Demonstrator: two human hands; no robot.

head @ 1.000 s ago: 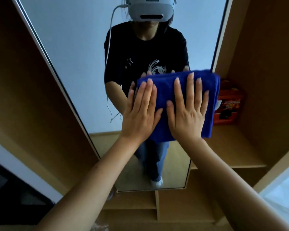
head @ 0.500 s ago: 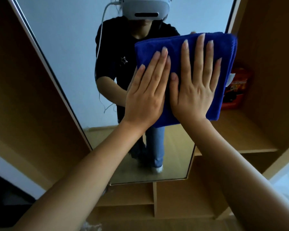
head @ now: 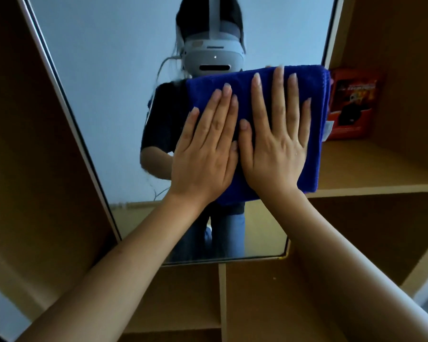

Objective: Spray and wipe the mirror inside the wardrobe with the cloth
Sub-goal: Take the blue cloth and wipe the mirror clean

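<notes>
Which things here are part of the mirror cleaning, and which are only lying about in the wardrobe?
Part of the job:
- blue cloth, folded, flat against the glass
- mirror
- left hand and right hand, both pressing flat on the cloth

Only lying about:
- red box standing on the wooden shelf to the right of the mirror

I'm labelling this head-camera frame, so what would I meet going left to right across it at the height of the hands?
Wardrobe side panel → bare mirror → left hand flat on the blue cloth → right hand flat on the same cloth → red box on the shelf.
</notes>
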